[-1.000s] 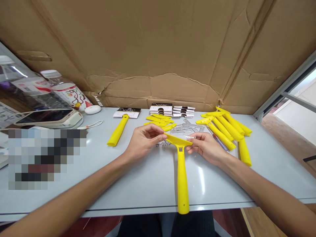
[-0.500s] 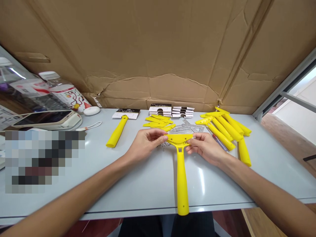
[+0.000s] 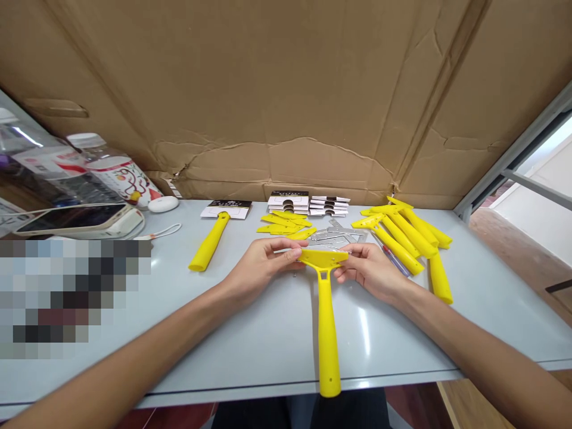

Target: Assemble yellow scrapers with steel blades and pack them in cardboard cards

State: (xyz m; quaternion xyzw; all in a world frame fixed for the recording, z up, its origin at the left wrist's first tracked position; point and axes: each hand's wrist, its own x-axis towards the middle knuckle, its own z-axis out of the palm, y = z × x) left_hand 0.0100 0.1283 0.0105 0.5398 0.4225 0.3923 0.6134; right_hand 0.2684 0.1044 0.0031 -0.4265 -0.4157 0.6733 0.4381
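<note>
At the near middle of the table (image 3: 245, 345): yellow scraper (image 3: 329, 325) gripped by both hands

The left end of the scraper's wide top is pinched between thumb and fingers of the left hand (image 3: 261, 265). The right end is gripped by the fingers of the right hand (image 3: 370, 268). Both grips are closed on the scraper, one at each side. Its shaft is pointed toward the near side, and its bottom end is seen across the table's near edge; whether the tabletop is touched cannot be told.

Just beyond the hands, thin metal plates (image 3: 333, 236) are heaped loosely, flat and crossed over one another. To their left, yellow strips (image 3: 283, 223) are spread in overlap. Farther back, a left card stack (image 3: 289, 202) and a right card stack (image 3: 329, 206) are set side by side near the cardboard wall (image 3: 286, 83).

On the right, yellow handles (image 3: 409, 232) are piled at a slant. A pen (image 3: 394, 257), partly hidden, is seen between pile and right hand.

On the left, a lone yellow handle (image 3: 209, 244) is laid slanting, its far end at a black-and-white card (image 3: 226, 209). At far left, a phone (image 3: 71, 219) and bottles (image 3: 118, 173) are noted; the area nearer than these is blurred out.
</note>
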